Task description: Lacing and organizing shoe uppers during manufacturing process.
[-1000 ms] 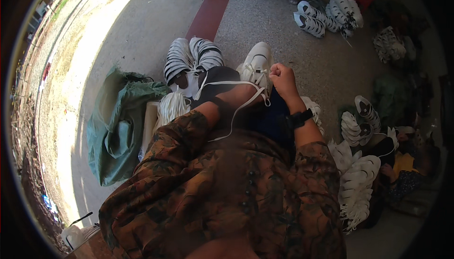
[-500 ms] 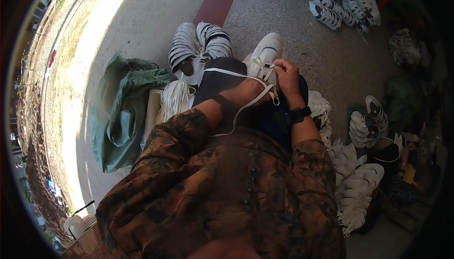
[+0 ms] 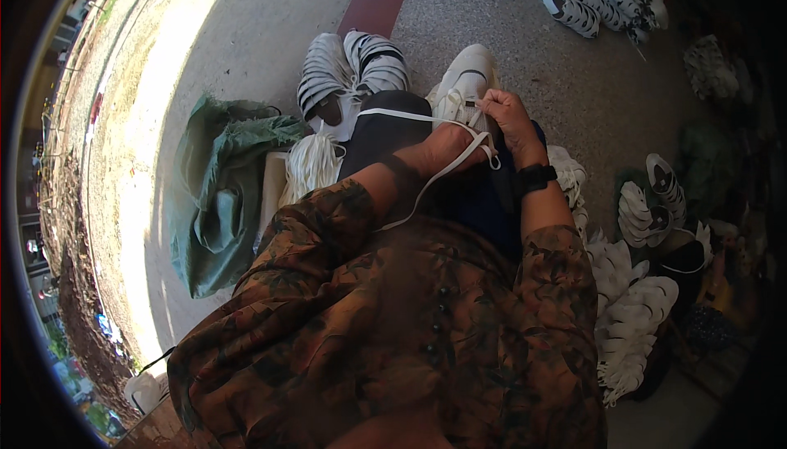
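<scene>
A white sneaker upper [image 3: 473, 64] lies toe-away over my lap, its sole not showing. My left hand [image 3: 449, 147] is closed at its near end, where the upper passes out of sight. A flat white shoelace [image 3: 395, 113] runs from the upper over my dark-clad left knee, and a loop hangs by my left fingers. My right hand [image 3: 510, 120], with a dark watch on the wrist, pinches the lace at the eyelets on the upper's right side. The lace between those fingertips is mostly covered.
Nested striped uppers [image 3: 352, 68] stand beyond my left knee. A bundle of white laces [image 3: 313, 166] and a crumpled green sack [image 3: 217, 203] lie at my left. More white uppers [image 3: 635, 318] are heaped at my right; further stacks [image 3: 607, 2] sit on the floor at far right.
The whole view has shifted slightly. My right hand has moved a little right and away from me, still pinching at the eyelets. My left hand stays at the upper's near end.
</scene>
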The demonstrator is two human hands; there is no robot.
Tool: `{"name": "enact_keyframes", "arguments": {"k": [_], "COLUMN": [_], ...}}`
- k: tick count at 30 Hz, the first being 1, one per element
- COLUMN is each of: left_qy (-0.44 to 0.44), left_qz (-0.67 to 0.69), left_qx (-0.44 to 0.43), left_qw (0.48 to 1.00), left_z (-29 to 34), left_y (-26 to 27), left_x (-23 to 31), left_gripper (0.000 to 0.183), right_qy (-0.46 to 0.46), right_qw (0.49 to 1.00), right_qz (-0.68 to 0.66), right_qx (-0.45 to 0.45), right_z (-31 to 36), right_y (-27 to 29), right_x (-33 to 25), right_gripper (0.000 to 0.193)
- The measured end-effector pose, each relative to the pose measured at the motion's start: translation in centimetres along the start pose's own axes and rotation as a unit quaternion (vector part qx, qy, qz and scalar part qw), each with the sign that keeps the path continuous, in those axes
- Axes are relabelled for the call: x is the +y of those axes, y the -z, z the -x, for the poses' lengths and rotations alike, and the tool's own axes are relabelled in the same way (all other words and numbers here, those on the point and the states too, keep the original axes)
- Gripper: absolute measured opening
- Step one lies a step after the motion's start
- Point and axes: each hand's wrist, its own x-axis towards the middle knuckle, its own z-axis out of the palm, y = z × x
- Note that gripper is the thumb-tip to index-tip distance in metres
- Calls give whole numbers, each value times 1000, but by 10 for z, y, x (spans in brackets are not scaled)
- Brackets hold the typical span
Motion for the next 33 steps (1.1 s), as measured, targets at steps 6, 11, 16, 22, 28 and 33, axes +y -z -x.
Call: {"name": "enact_keyframes", "arguments": {"k": [6,11,16,22,28,33], "left_qy": [-43,-49,-37,-45,-3,49], "left_qz": [-36,-49,-115,-62,-53,-41], "left_qx": [-2,-7,-75,-91,-123,-98], "left_qw": [998,998,990,993,991,993], "left_z": [0,-1,3,2,25,34], "left_y": [1,1,10,22,21,24], "left_x": [-3,-3,10,51,119,130], "left_gripper": [11,12,8,11,31,28], "right_qy": [-5,-18,-7,-28,-31,4], "right_qw": [997,994,994,877,844,840], "right_qz": [-67,-95,72,448,490,490], "right_qx": [40,53,81,171,214,234], "right_z": [3,-3,-8,-19,-28,-32], "right_y": [2,5,-6,-32,-33,-27], "right_x": [4,8,-1,-18,-9,-2], "right_gripper": [20,22,23,39,38,43]}}
